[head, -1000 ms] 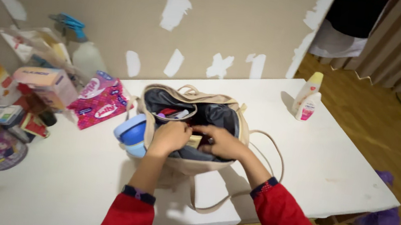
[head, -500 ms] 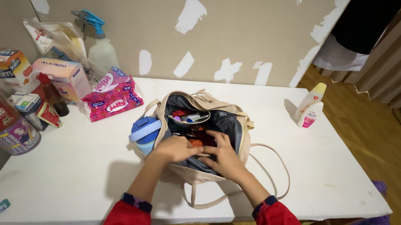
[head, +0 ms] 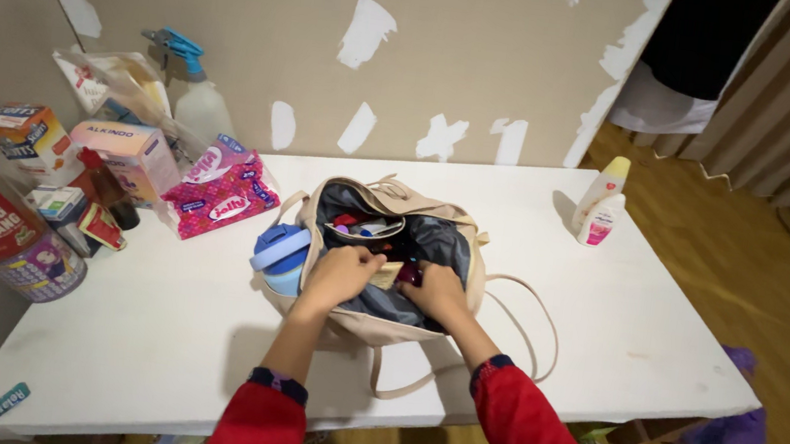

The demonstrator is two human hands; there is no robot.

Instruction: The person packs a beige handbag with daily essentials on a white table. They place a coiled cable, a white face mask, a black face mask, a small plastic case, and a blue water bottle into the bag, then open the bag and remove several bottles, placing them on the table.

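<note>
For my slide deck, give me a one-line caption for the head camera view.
Both hands, left hand and right hand, reach into an open beige handbag on a white table, blue bottle tucked alongside.

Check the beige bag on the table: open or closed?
Open. The beige bag gapes at the top, its grey lining showing, with the left hand and right hand inside.

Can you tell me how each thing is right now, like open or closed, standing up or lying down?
Bag: open, on the table.
Left hand: inside the bag.
Right hand: inside the bag.
Blue bottle: in the bag's side pocket.
Lotion bottle: upright, cap on.
Tissue pack: lying flat.
</note>
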